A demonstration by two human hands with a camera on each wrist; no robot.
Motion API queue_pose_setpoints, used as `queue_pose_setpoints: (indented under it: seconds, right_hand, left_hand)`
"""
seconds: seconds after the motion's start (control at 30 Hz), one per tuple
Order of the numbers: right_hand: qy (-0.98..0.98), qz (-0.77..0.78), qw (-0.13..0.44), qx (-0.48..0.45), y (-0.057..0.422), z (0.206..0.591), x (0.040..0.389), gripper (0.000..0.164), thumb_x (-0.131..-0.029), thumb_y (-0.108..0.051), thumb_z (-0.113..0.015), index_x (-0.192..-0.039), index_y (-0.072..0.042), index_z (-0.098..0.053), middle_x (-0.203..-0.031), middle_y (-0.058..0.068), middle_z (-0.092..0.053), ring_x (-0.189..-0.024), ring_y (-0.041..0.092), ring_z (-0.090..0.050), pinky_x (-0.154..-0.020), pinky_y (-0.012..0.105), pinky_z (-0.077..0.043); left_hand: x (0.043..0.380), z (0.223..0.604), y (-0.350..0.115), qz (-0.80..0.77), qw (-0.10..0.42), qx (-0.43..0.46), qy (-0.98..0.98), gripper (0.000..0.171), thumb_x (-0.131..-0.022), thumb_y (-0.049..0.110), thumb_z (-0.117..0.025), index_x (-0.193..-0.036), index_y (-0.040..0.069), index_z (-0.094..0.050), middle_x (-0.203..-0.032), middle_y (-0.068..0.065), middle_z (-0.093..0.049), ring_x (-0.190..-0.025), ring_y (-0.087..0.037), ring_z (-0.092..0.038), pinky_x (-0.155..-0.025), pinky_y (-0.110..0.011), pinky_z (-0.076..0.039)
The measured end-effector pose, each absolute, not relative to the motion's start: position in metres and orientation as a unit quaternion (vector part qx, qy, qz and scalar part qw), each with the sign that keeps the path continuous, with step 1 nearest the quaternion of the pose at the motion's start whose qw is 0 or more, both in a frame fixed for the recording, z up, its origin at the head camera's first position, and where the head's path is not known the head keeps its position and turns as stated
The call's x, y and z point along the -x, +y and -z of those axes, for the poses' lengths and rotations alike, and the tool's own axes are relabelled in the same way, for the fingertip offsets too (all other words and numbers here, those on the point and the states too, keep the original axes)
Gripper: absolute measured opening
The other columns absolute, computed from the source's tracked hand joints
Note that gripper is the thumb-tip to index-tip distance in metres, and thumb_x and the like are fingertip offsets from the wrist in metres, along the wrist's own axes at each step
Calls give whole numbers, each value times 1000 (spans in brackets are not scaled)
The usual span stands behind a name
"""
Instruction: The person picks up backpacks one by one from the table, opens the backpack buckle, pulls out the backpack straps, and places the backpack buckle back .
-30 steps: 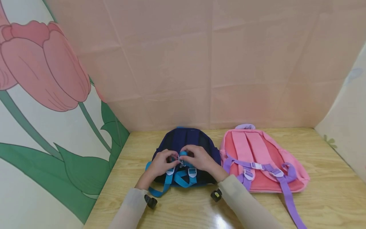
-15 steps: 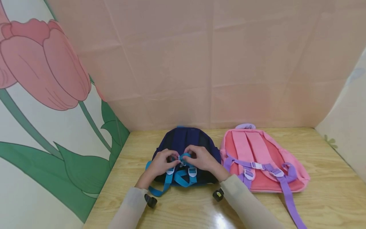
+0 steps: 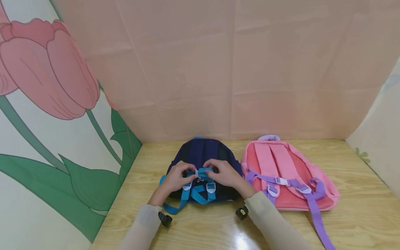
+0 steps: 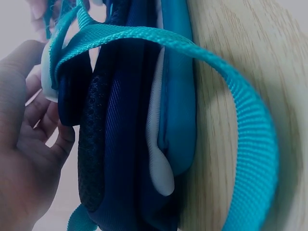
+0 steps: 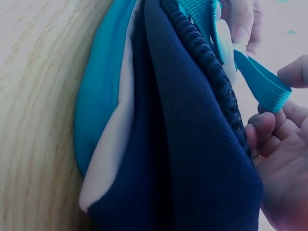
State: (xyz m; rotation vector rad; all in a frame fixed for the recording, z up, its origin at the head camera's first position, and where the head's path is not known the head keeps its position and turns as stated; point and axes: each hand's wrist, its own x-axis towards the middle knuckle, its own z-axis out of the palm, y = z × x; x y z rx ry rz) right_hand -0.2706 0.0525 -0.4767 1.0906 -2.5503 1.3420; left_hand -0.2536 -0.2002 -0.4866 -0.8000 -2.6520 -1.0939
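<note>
A navy backpack (image 3: 203, 150) lies on its front with its shoulder straps up. Across it runs a blue webbing strap (image 3: 204, 172) with a small white buckle (image 3: 197, 173). My left hand (image 3: 177, 177) pinches the strap at this buckle between thumb and fingers. My right hand (image 3: 225, 173) holds the strap just right of the buckle. In the right wrist view the blue webbing (image 5: 267, 90) forms a loop at the right hand's fingertips (image 5: 264, 122). White strap adjusters (image 3: 211, 188) with loose blue tails (image 3: 175, 209) hang below both hands.
Close on the right lies a pink backpack (image 3: 290, 156) with purple straps, one trailing toward the front of the wooden table (image 3: 359, 194). A pinkish sheet (image 3: 231, 76) hangs behind, and a tulip-painted wall (image 3: 56, 76) stands on the left.
My right hand has shifted slightly to the right, and the webbing between the hands is stretched out a little more. The left hand stays at the buckle. Both backpacks lie as before.
</note>
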Motion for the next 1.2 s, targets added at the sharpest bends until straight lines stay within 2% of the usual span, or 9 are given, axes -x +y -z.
queue_pose_setpoints:
  seconds: [0.2,0.33,0.47,0.63,0.7,0.93,1.07,1.2]
  right_hand:
    - [-827,-432,27,-359,54,478,271,27,-94,-15,-69,-120,-9,-65,-78,-7,-55,-65,8,-51,-62,25,-44]
    - [-830,-428,27,-356,55,478,272,32,-94,-15,-71,-124,-6,-62,-76,-8,-54,-62,6,-50,-61,24,-44]
    - [-836,-419,20,-354,57,475,270,25,-94,-17,-70,-116,-7,-66,-75,-9,-59,-61,5,-52,-60,24,-45]
    - [-846,-399,10,-355,61,471,269,5,-94,-21,-71,-97,-18,-69,-73,-12,-62,-63,5,-55,-60,25,-48]
    - [-849,-389,7,-357,62,470,269,3,-93,-21,-72,-93,-21,-68,-73,-14,-63,-63,5,-55,-59,25,-49]
    - [-867,-344,-4,-359,62,465,266,5,-92,-21,-73,-95,-20,-70,-73,-14,-64,-60,3,-55,-57,24,-48]
    - [-871,-332,-5,-363,57,465,265,13,-92,-21,-74,-103,-15,-70,-83,-8,-66,-71,7,-58,-67,25,-52]
    - [-868,-318,24,-381,49,468,264,21,-91,-24,-77,-107,-12,-71,-92,-3,-64,-82,12,-58,-75,27,-53]
  left_hand:
    - [254,487,-200,366,59,253,-893,19,-92,27,-77,-108,19,-73,-88,-1,-61,-76,-11,-51,-65,-26,-46]
    - [254,486,-200,369,51,249,-894,18,-92,27,-76,-108,19,-72,-88,2,-60,-74,-11,-51,-64,-26,-45]
    - [254,487,-200,369,53,248,-894,18,-92,26,-76,-108,19,-72,-88,3,-60,-74,-11,-51,-64,-26,-45]
    - [255,487,-200,373,53,245,-893,17,-92,26,-76,-108,19,-72,-87,3,-60,-74,-11,-51,-64,-26,-45]
    - [255,487,-200,375,53,243,-893,17,-92,27,-76,-107,19,-72,-87,4,-60,-74,-11,-52,-64,-26,-46]
    - [256,487,-201,379,57,242,-891,16,-92,26,-76,-106,20,-72,-86,4,-60,-73,-11,-52,-64,-26,-46]
    - [255,486,-201,383,57,242,-890,16,-92,26,-76,-106,19,-72,-87,4,-61,-74,-10,-53,-64,-25,-46]
    - [254,486,-200,384,56,239,-890,16,-93,26,-74,-107,19,-72,-88,3,-61,-76,-11,-53,-64,-26,-46]
